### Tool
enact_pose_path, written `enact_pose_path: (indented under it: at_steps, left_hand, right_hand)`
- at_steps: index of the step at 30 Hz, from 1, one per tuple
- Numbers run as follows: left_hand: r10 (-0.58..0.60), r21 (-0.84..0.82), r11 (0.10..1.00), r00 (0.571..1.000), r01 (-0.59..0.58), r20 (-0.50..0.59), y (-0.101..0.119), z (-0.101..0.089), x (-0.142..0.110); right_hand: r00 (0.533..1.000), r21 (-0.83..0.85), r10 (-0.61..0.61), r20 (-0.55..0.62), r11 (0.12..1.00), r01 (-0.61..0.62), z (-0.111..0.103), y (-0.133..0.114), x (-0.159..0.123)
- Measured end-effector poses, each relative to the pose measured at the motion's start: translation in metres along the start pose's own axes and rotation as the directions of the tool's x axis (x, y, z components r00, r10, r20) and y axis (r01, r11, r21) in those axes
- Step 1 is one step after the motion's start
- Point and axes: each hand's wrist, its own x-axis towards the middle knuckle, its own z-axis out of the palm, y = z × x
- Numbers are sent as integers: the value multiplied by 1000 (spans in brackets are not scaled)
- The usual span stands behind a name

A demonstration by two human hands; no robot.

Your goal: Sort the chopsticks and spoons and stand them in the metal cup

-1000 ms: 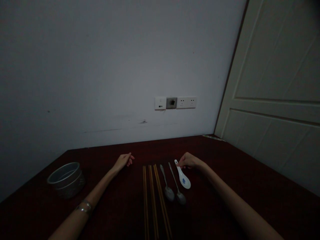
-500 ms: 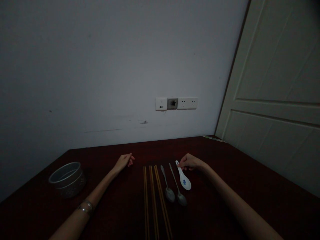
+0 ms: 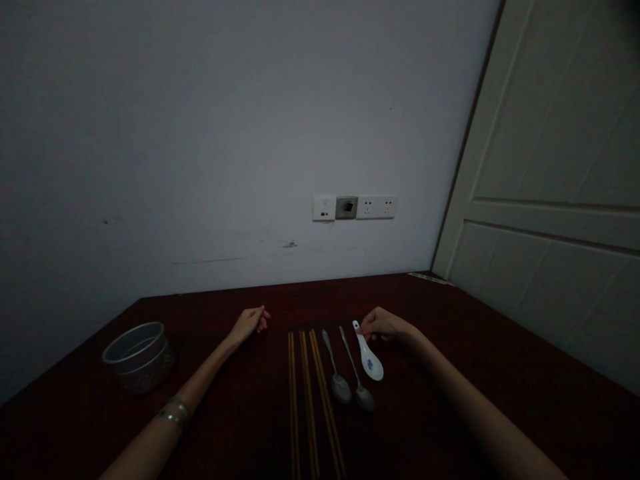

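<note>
My right hand (image 3: 381, 323) pinches the handle of a white ceramic soup spoon (image 3: 372, 365) with a blue mark in its bowl. The spoon lies on the dark red table, its bowl toward me. Left of it are two metal spoons, one with a wider handle (image 3: 340, 389) and one with a thin handle (image 3: 365, 399). Three pairs of wooden chopsticks (image 3: 309, 407) lie further left in a row, running toward me. My left hand (image 3: 249, 323) rests on the table beyond the chopsticks' left side, fingers curled in, with nothing visible in them.
A round metal container (image 3: 140, 359) stands at the left of the table (image 3: 240, 420), beside my left forearm. Behind the table is a pale wall with sockets and a switch (image 3: 355, 207). A panelled pale door (image 3: 545, 227) borders the right side.
</note>
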Motion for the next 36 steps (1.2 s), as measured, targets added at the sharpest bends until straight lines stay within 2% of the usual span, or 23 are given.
enact_pose_path:
  at_steps: [6, 12, 21, 29, 31, 33, 34, 36]
  left_hand:
    - [-10, 13, 1000, 1000, 11, -11, 5, 1, -3]
    - [5, 17, 1000, 1000, -5, -8, 3, 0, -3]
    - [20, 38, 999, 1000, -19, -5, -1, 1, 0]
    - [36, 31, 999, 999, -36, -5, 1, 1, -2]
    - [31, 29, 999, 999, -30, -10, 3, 2, -3]
    - [25, 20, 999, 1000, -25, -17, 4, 3, -4]
    - [24, 12, 1000, 999, -24, -21, 5, 4, -5]
    - [17, -3, 1000, 1000, -17, -23, 5, 5, -5]
  right_hand:
    - [1000, 7, 2, 4, 1000, -2, -1, 5, 3]
    - [1000, -15, -20, -5, 1000, 20, -1, 3, 1]
    - [1000, -34, 12, -14, 999, -12, 2, -3, -4]
    - [1000, -39, 18, 2, 999, -18, -3, 3, 0]
    - [998, -31, 17, -64, 999, -19, -6, 6, 5]
    - [976, -46, -17, -219, 999, 7, -8, 9, 9]
    - [946, -75, -53, -319, 997, 30, -8, 11, 11]
    - [859, -184, -145, -491, 981, 61, -9, 15, 12]
